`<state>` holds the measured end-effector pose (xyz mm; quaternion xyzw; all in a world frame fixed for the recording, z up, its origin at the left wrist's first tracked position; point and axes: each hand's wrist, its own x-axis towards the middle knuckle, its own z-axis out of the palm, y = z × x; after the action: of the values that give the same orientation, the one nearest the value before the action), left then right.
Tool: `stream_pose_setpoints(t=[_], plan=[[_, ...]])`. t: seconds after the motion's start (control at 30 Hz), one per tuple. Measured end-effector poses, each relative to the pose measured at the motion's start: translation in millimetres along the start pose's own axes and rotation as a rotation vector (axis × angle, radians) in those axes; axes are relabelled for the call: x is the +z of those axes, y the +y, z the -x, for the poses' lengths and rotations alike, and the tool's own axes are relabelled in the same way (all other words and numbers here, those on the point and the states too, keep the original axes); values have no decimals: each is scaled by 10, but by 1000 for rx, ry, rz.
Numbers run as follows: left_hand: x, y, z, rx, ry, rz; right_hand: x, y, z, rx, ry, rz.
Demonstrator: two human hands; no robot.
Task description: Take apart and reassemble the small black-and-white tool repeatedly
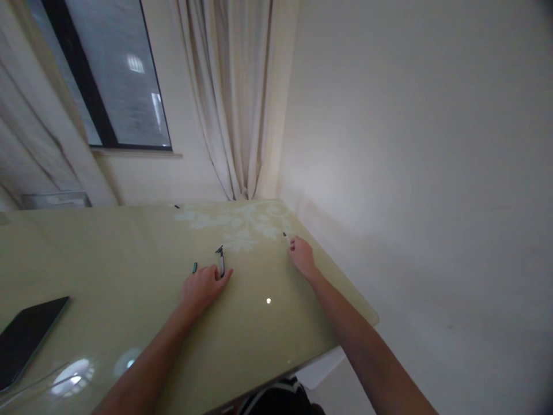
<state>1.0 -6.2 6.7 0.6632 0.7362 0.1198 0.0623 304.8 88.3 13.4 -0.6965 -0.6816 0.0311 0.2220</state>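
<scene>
On the pale yellow-green table, a razor-like item (222, 262) with a dark head and a silvery handle lies beside my left hand (205, 286). The thumb of that hand is spread to the right, near the handle's lower end. A small dark green piece (194, 267) is just beyond its fingers. Farther right, my right hand (302, 255) has its fingers closed on a small pale stick with a dark tip (285, 236), which points up and to the left over the table.
A dark tablet-like slab (30, 337) lies at the left of the table (259, 334). Near the back edge is a small black piece (177, 206). A wall (410, 173) runs along the right side, with curtains (235, 104) and a window behind.
</scene>
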Motion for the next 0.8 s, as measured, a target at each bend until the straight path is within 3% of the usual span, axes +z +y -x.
stream_pose_setpoints(t=[0.07,0.17,0.27,0.57,0.8], plan=[[13,17,28,21,18,-48,141,-407,82,-161,-20,-83],[4,3,53,36,38,-74,341,-969,243,-266,-88,-114],[-18,2,75,15,31,-81,458,-1254,381,-281,-95,-123],[-55,19,72,-43,-11,-83,527,-1117,489,-272,-165,-292],[-54,0,85,-56,-6,-94,530,-1157,516,-266,-155,-380]])
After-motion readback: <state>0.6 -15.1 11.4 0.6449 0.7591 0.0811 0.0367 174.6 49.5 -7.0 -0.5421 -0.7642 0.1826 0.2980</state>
